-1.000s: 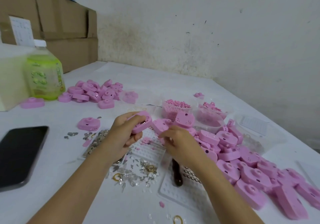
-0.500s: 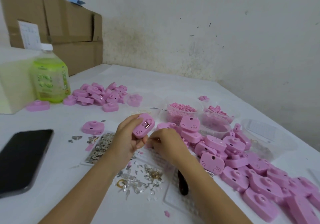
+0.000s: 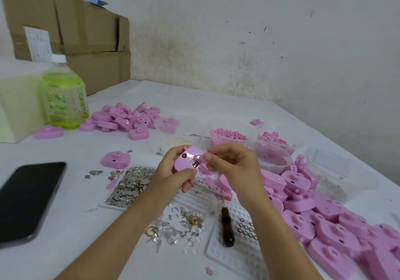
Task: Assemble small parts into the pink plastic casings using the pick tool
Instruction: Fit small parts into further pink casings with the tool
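Left hand [image 3: 173, 177] is gripping a pink casing [image 3: 186, 160] above the worktop [image 3: 216, 106]. Right hand [image 3: 234, 167] is pinching a small pink part [image 3: 204, 156] against the casing's edge. Pick tool [image 3: 226, 225] is lying unheld on a white tray [image 3: 233, 258] beneath the hands. Casing pile [image 3: 324, 217] is sitting at right, phone [image 3: 28, 199] and bottle [image 3: 62, 98] at left.

Pink casing [image 3: 186, 160], held above the table [image 3: 216, 102], shows exposed metal internals. Dark-handled pick tool [image 3: 226, 225] lies near the front edge.
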